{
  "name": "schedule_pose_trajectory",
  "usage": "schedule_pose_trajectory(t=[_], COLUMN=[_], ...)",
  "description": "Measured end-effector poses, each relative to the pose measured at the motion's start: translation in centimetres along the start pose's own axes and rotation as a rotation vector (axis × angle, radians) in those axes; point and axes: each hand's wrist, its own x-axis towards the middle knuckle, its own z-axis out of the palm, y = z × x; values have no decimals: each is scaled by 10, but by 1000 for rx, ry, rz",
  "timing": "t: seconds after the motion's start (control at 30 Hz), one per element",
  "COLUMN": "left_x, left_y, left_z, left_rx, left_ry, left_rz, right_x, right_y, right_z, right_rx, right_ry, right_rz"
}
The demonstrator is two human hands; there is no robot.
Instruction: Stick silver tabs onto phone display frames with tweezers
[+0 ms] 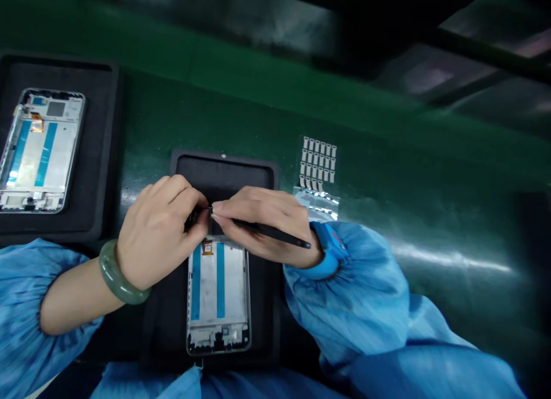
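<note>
In the head view, an opened phone frame (230, 290) with blue strips and an orange flex cable (208, 248) lies in a black tray (266, 175). Above its upper end my two hands meet, fingertips nearly touching. My right hand (267, 218) is closed around slim black tweezers (275, 233), whose tail points right and whose tip is at the left fingers. My left hand (163, 232) is closed in a pinch; a bit of something dark shows between its thumb and forefinger, too hidden to name. Both hands cover the frame's top part.
Further left, a second phone frame (47, 152) lies in another black tray (97, 198). Right of the middle tray, a clear sheet with rows of small grey stickers (317, 161) lies on the green table mat (413, 198), with a shiny film strip (321, 204) below it.
</note>
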Motion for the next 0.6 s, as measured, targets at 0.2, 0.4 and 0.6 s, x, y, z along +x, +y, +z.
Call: schedule_pose_trajectory(t=[0.2, 0.4, 0.6], left_x=[1, 0, 0], left_y=[0, -1, -1], left_z=[3, 4, 4], left_rx=[55, 65, 63], left_ry=[44, 54, 45], left_rz=[31, 37, 38], right_x=[0, 3, 4], right_y=[-2, -5, -6], right_z=[1, 0, 3], right_rx=[-6, -5, -31], right_ry=[12, 50, 97], right_rz=[93, 131, 205])
